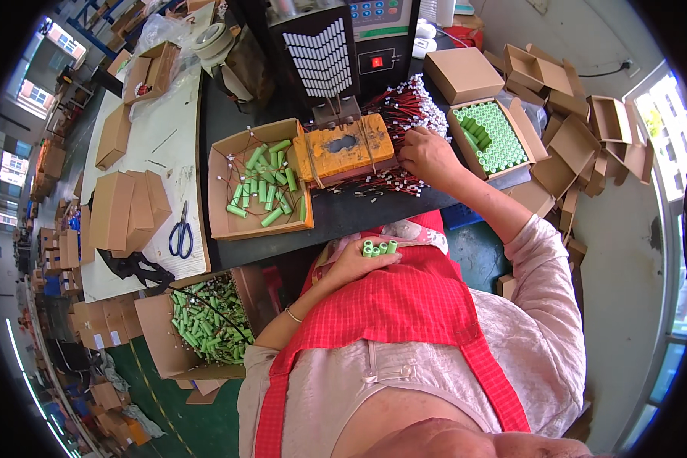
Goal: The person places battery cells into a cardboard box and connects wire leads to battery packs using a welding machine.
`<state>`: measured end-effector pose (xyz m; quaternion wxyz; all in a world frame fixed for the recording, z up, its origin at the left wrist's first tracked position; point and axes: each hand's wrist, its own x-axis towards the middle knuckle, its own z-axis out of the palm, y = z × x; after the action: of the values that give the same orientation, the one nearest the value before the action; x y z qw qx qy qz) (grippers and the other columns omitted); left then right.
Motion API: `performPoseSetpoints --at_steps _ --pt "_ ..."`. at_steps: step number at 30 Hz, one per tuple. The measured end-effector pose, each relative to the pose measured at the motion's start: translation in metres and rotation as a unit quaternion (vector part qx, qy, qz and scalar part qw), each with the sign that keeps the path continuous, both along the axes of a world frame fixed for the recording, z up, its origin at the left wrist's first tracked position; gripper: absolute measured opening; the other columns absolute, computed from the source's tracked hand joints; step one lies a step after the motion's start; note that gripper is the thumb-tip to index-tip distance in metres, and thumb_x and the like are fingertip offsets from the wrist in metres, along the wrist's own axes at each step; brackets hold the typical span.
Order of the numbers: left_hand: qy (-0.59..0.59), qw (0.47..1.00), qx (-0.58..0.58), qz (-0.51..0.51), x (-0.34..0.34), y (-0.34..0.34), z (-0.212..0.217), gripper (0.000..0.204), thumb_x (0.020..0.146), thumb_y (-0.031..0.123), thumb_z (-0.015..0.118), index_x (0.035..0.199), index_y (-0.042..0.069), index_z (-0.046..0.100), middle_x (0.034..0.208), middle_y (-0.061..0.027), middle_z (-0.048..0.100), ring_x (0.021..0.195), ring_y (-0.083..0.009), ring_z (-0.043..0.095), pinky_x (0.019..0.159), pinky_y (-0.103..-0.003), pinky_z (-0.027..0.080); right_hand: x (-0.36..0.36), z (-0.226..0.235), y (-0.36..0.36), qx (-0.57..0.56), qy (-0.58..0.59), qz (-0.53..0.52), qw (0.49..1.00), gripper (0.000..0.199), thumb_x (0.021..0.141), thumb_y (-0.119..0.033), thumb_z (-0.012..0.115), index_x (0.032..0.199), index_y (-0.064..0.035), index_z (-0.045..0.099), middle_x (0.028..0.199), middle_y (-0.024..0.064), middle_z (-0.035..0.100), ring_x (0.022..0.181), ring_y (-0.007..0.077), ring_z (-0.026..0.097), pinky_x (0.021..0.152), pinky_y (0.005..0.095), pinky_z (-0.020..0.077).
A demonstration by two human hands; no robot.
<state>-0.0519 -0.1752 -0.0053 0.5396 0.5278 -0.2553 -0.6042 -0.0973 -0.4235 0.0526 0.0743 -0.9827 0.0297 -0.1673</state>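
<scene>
Close to my apron, my left hand [351, 263] is closed around several green cylindrical battery cells [379, 248], their ends showing past the fingers. My right hand [429, 156] reaches over the bench with its fingers curled together at the right end of an orange block [343, 146]. It is beside a pile of red and black wire leads with white connectors [408, 103]; whatever the fingertips hold is hidden. The block stands under a black spot-welding machine [317, 57]. More leads [389, 185] lie along its near side.
Left of the block, an open cardboard box [220, 221] holds wired green cells. A carton of upright cells [490, 137] stands at right, below a closed box [464, 75]. Scissors [181, 233] lie on the white table. A large carton [156, 336] of cells sits low at left.
</scene>
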Motion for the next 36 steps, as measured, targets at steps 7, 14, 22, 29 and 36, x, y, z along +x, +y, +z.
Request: performPoseSetpoints --at_steps 7,14,22,29,36 --pt "0.005 0.993 -0.047 0.106 0.019 0.001 0.02 0.026 0.083 0.001 0.057 0.108 -0.003 0.054 0.101 -0.0132 0.062 0.089 -0.0192 0.063 0.073 -0.029 0.053 -0.02 0.064 -0.024 0.223 -0.111 -0.168 0.954 0.011 0.075 -0.012 0.066 0.08 -0.0037 0.064 0.077 0.0105 0.059 0.072 0.025 0.059 0.065 0.0327 0.0468" --pt "0.175 0.947 -0.078 0.256 0.052 -0.037 0.076 0.026 0.079 0.012 0.067 0.103 0.007 0.057 0.098 -0.0045 0.063 0.082 -0.0125 0.061 0.064 -0.023 0.047 -0.052 0.044 -0.001 0.523 -0.144 -0.106 0.834 0.009 0.082 -0.009 0.064 0.08 -0.0015 0.06 0.076 -0.0012 0.056 0.07 0.0054 0.049 0.062 0.0196 0.0402" --pt "0.218 0.915 -0.108 0.321 0.054 -0.058 0.088 0.027 0.08 0.009 0.066 0.105 0.006 0.057 0.103 -0.005 0.063 0.085 -0.0111 0.06 0.066 -0.022 0.047 -0.055 0.01 0.036 0.624 -0.131 0.007 0.77 0.003 0.079 0.001 0.063 0.08 0.0009 0.06 0.083 0.0044 0.057 0.078 0.0124 0.053 0.071 0.0248 0.0426" --pt "0.155 0.925 -0.102 0.33 0.05 -0.052 0.078 0.025 0.078 0.009 0.068 0.1 0.005 0.058 0.09 -0.0049 0.064 0.079 -0.0121 0.061 0.062 -0.022 0.048 -0.041 0.014 0.05 0.579 -0.009 0.031 0.815 0.013 0.084 -0.002 0.058 0.096 0.0014 0.06 0.097 0.0091 0.061 0.093 0.0141 0.055 0.081 0.0281 0.0441" --pt "0.044 0.94 -0.12 0.315 0.056 -0.049 0.086 0.026 0.078 0.007 0.068 0.101 0.002 0.058 0.09 -0.0038 0.062 0.078 -0.0119 0.061 0.063 -0.025 0.053 0.0 0.037 0.056 0.634 -0.018 -0.04 0.772 0.016 0.086 -0.014 0.061 0.089 0.0012 0.062 0.074 0.0004 0.061 0.067 0.0039 0.053 0.057 0.0181 0.0432"
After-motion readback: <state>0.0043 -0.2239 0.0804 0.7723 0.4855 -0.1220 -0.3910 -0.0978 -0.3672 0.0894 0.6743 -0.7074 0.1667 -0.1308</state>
